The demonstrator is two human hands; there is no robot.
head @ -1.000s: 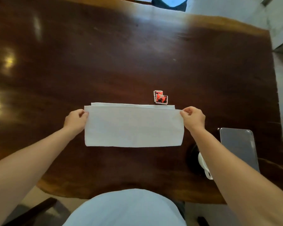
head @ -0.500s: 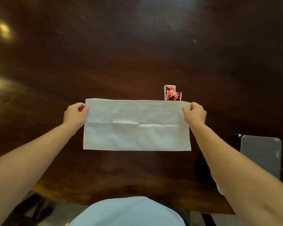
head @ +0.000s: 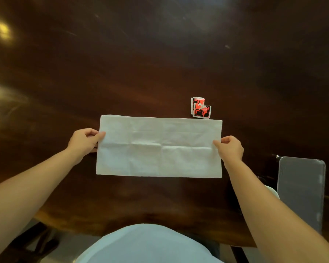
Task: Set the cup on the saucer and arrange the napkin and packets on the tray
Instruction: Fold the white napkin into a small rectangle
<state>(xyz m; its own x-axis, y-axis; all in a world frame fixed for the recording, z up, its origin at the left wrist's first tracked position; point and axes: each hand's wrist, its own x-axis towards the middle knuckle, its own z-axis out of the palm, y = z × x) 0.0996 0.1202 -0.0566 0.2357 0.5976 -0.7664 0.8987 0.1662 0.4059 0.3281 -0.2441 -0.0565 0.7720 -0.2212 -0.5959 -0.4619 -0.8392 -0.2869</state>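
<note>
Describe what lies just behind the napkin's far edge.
Two red packets lie overlapping on the table behind the napkin, toward its right end. The napkin hides the table beneath it and perhaps the packets' near edges.

Your left hand (head: 84, 142) pinches the left edge of the white napkin (head: 159, 147), thumb on top, and your right hand (head: 231, 149) pinches the right edge the same way. The napkin spreads between them as a wide rectangle crossed by fold creases, over the dark wooden tabletop (head: 160, 63). Just beyond its far edge, near the right corner, two red-and-black packets (head: 200, 109) lie overlapping. A phone (head: 301, 192) lies face up near the tabletop's near edge, to the right of your right forearm. A white rounded object (head: 273, 190) peeks out between that forearm and the phone, too hidden to name.
</note>
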